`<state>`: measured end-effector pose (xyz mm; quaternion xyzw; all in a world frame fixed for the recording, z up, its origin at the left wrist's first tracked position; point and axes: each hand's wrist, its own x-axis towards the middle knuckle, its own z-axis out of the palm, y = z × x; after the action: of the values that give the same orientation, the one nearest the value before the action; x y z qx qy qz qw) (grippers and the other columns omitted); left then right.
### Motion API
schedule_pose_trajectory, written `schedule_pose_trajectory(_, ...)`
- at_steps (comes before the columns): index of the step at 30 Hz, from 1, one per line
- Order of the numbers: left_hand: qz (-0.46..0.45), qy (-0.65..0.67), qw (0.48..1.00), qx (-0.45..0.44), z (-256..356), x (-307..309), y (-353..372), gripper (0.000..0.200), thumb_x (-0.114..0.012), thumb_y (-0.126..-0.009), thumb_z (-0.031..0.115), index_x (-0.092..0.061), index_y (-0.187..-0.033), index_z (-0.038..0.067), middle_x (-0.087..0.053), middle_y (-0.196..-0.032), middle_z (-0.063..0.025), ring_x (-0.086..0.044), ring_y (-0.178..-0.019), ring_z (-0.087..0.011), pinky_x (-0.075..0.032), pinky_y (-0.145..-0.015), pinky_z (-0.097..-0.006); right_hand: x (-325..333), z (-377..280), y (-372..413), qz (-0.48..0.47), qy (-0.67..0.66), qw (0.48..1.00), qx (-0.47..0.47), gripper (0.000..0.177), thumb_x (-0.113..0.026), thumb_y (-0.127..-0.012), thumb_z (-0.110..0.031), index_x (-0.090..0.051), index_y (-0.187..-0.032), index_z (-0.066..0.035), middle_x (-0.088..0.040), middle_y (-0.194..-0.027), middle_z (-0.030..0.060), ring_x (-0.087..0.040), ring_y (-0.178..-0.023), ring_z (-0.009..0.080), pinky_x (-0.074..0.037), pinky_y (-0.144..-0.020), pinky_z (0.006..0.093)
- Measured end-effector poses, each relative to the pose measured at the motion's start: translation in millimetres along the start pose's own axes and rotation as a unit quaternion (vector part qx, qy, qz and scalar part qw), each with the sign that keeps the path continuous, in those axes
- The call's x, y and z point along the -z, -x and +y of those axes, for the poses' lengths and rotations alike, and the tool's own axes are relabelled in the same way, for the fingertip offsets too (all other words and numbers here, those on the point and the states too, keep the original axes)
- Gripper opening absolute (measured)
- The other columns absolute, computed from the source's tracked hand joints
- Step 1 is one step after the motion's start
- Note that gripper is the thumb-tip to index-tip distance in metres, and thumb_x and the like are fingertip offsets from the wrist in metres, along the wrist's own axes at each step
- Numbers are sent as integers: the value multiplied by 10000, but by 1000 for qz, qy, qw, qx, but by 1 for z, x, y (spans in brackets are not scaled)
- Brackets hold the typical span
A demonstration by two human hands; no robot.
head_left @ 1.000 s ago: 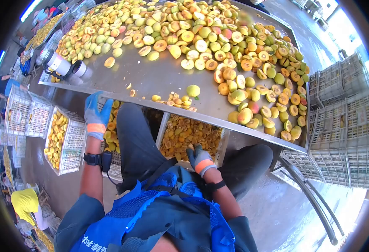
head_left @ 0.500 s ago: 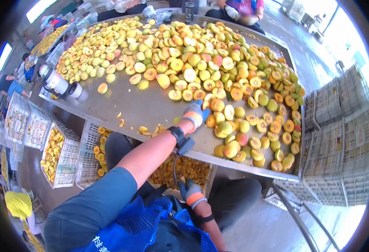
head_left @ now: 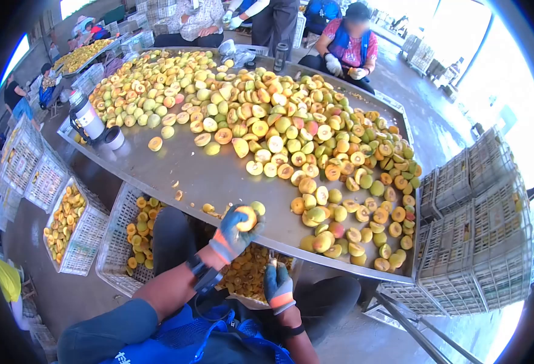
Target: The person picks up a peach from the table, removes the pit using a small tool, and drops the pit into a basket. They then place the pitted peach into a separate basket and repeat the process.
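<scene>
My left hand (head_left: 235, 233), in a grey-blue glove with an orange cuff, is closed around a halved peach (head_left: 246, 219) near the front edge of the metal table (head_left: 157, 159). A yellow-green peach piece (head_left: 258, 208) shows just beyond its fingers. Lower and to the right, my right hand (head_left: 277, 285), gloved alike, is closed with the thumb up on a small tool (head_left: 273, 259) whose short tip shows; the glove hides the rest. Below both hands is a crate of brownish-yellow fruit pieces (head_left: 251, 270). A large heap of halved peaches (head_left: 291, 130) covers much of the table.
A flask (head_left: 88, 118) and its cup (head_left: 114, 138) stand at the table's left. Crates with peach halves (head_left: 139, 239) (head_left: 69, 224) are on the floor at left. Stacked crates (head_left: 476, 230) rise at right. A gloved co-worker (head_left: 349, 45) sits across the table.
My left hand has drawn back from the heap to the table's front edge, now with a peach half in it. My right hand has turned upward beside it. The view has tilted up.
</scene>
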<state>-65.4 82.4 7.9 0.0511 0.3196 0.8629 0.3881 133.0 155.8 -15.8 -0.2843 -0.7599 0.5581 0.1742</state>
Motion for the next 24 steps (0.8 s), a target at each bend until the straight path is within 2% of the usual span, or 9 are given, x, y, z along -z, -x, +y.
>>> schedule_pose_trajectory(6, 14, 179, 983, 28, 0, -11, 56, 309, -650, -966, 169, -560, -1236, 45, -641, -1195, -163, -647, -1098, -259, -556, -954, -389, 7, -41, -12, 43, 82, 946, 312, 232, -568, -1009, -81, -620, -1206, 31, -663, -860, 121, -624, -755, 206, -511, -675, 325)
schedule_pose_trajectory(7, 0, 27, 996, -83, 1, -20, 59, 312, -637, -973, 184, -562, -1241, 43, -643, -1197, -163, -649, -1092, -257, -554, -955, -391, 4, -48, -9, -11, -35, 991, 128, 270, -566, -1022, -115, -612, -1243, 32, -668, -862, 108, -605, -783, 132, -505, -686, 302)
schedule_pose_trajectory(9, 2, -247, 941, -232, 2, -33, 76, 321, -596, -989, 242, -571, -1237, 39, -648, -1198, -163, -656, -1076, -257, -554, -948, -394, 2, -67, -5, 0, -20, 981, 192, 276, -565, -1028, -175, -632, -1172, 51, -668, -819, 81, -586, -752, 113, -503, -655, 303)
schedule_pose_trajectory(10, 20, -356, 890, -283, 4, -41, 89, 337, -568, -999, 285, -579, -1227, 37, -652, -1196, -164, -660, -1065, -259, -556, -940, -394, 5, -96, 3, -45, -67, 990, 114, 258, -548, -1031, -162, -638, -1134, 57, -681, -830, 112, -604, -753, 141, -513, -662, 330)
schedule_pose_trajectory(11, 21, -269, 935, -231, 6, -40, 85, 359, -542, -1005, 324, -586, -1212, 33, -658, -1184, -165, -665, -1048, -261, -560, -926, -392, 7, -114, 6, -57, -58, 991, 103, 236, -537, -1036, -166, -615, -1113, 44, -684, -862, 235, -694, -800, 362, -524, -694, 394)
schedule_pose_trajectory(12, 30, -174, 967, -182, 9, -40, 81, 388, -517, -1012, 363, -594, -1196, 30, -663, -1172, -166, -670, -1031, -262, -564, -911, -390, 4, -120, 8, -54, -50, 991, 115, 220, -541, -1034, -172, -605, -1058, 37, -672, -824, 235, -687, -764, 395, -514, -649, 420)
schedule_pose_trajectory(13, 29, 94, 994, -54, 6, -29, 76, 397, -511, -1010, 370, -595, -1188, 26, -668, -1155, -166, -672, -1014, -261, -568, -897, -390, -1, -117, 8, -50, -35, 988, 142, 208, -551, -1026, -174, -602, -1024, 28, -665, -802, 261, -683, -754, 438, -506, -609, 444)
schedule_pose_trajectory(15, 35, 107, 992, -53, 10, -34, 81, 406, -496, -1003, 374, -613, -1167, 22, -678, -1108, -162, -670, -984, -265, -562, -891, -404, -5, -111, 9, -64, 82, 975, 194, 220, -543, -1020, -146, -620, -1092, 48, -678, -868, 232, -670, -788, 409, -528, -689, 428)
schedule_pose_trajectory(24, 75, 79, 993, -53, 11, -43, 98, 392, -482, -999, 359, -611, -1160, 26, -663, -1012, -125, -656, -904, -238, -555, -859, -366, -20, -123, 16, -84, 121, 986, 76, 258, -539, -1027, -219, -590, -1043, 34, -648, -849, 326, -638, -836, 512, -497, -683, 528)
